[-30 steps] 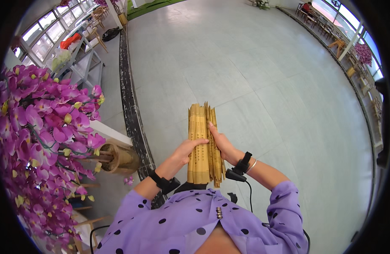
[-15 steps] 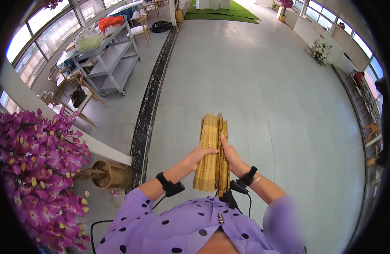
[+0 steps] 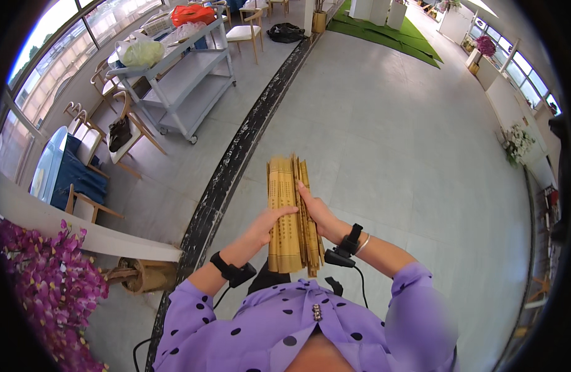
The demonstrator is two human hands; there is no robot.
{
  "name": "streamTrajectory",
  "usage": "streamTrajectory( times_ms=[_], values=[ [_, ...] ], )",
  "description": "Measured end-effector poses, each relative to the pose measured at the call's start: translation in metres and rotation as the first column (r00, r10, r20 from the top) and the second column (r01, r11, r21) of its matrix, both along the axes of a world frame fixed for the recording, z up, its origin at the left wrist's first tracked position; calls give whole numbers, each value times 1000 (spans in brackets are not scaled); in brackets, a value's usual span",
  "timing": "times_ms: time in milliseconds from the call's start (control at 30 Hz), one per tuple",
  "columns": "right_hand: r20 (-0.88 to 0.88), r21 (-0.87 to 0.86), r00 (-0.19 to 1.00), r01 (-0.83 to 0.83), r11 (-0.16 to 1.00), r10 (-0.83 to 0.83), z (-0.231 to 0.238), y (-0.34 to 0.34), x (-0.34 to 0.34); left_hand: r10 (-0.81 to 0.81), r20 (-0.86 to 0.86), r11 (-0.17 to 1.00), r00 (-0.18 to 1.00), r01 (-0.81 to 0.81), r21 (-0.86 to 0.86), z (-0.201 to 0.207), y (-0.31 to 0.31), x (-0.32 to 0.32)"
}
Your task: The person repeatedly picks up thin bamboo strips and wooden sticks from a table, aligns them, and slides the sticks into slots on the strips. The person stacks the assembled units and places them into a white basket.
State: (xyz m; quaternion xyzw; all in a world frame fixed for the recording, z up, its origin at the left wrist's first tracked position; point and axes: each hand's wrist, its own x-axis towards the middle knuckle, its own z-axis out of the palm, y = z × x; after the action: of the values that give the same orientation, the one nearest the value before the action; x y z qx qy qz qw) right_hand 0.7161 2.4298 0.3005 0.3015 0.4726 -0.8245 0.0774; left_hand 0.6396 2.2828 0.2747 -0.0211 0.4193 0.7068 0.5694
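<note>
A yellow-brown bamboo-slip scroll (image 3: 283, 232), partly rolled up and covered with columns of small characters, is held upright in front of my body. My left hand (image 3: 265, 224) grips its left side, the thumb lying across the face of the slips. On the other side my right hand (image 3: 318, 214) clasps the rolled slips, its thumb pointing up along them. Black straps with small boxes and cables sit on both wrists. The fingers behind the scroll are hidden.
A grey trolley (image 3: 189, 87) loaded with bags stands at the left, among wooden chairs (image 3: 127, 133). Nearer are a white post (image 3: 130, 242) and a potted purple-flowered plant (image 3: 56, 291). A black strip (image 3: 236, 155) crosses the grey floor; green matting (image 3: 391, 40) lies ahead.
The view has turned left and moved forward, so the trolley and chairs sit farther right and the purple plant lower. Both hands keep their hold on the bamboo-slip scroll.
</note>
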Motion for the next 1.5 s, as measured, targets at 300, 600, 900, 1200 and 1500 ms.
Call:
streamTrajectory(
  times_ms=[300,600,900,1200,1500],
  values=[
    [1,38,1000,-2,999,2,-8,167,-269,1,2,999,1000,-1,-36,5,163,-267],
    [-8,14,998,-56,998,57,-22,353,-547,8,-39,997,999,-11,-79,8,342,-537],
    [-41,-51,986,-164,985,162,-11,520,-818,151,-71,985,986,-156,-68,8,506,-793],
    [-79,-40,966,-250,967,246,-34,686,-1102,185,-52,979,981,-189,-75,-8,663,-1064],
    [-64,9,975,-215,977,215,-4,810,-1390,192,-36,979,981,-195,-68,31,786,-1349]
  ],
)
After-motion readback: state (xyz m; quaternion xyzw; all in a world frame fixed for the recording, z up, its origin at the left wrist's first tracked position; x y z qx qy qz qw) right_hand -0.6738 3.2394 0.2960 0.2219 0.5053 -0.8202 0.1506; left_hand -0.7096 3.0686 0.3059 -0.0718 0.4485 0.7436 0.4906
